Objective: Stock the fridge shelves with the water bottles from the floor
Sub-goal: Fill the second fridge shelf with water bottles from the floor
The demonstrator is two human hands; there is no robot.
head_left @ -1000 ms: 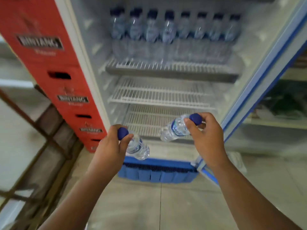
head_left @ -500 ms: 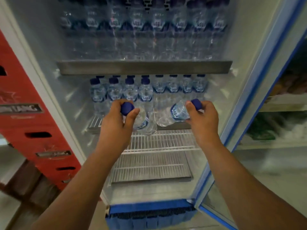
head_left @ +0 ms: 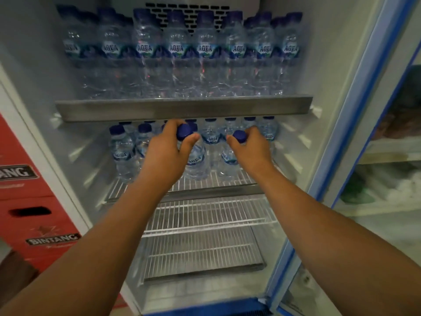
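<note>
Left hand: the left hand [head_left: 164, 153] had its fingers curled round the neck of the left bottle [head_left: 197, 161], just under the blue cap.
Right hand: the right hand [head_left: 249, 149] was wrapped the same way round the neck of the right bottle [head_left: 227, 158], with the thumb beside the cap.
Bottle axis: both stood near upright with caps at 12 o'clock. The left base swung toward 5 o'clock and the right base toward 7 o'clock.
Location: both bottles were at the front of the middle shelf [head_left: 205, 193], with bases at or just over the wire. Contact could not be told.
Key relation: each bottle hung below its own hand. The set-down looked like a short drop toward 6 o'clock, then a release. The hands were side by side, neither nearer.
Stocked bottles: the stocked bottles [head_left: 121, 151] filled the back at 12 o'clock and stood in front at 9 o'clock of the left hand.
Open room: wire showed between the held bottles and at 3 o'clock of the right one.
Edges: the top shelf rail [head_left: 182, 108] sat close above the knuckles, leaving little headroom. The middle shelf's front rail lay near the bases at 6 o'clock.
Surroundings: lower wire shelves [head_left: 205, 216] were at 6 o'clock, red crates [head_left: 34, 201] at 9 o'clock and the door frame [head_left: 355, 110] at 3 o'clock.
Risk: the tilted bases were likely to nudge neighbouring bottles.
</note>
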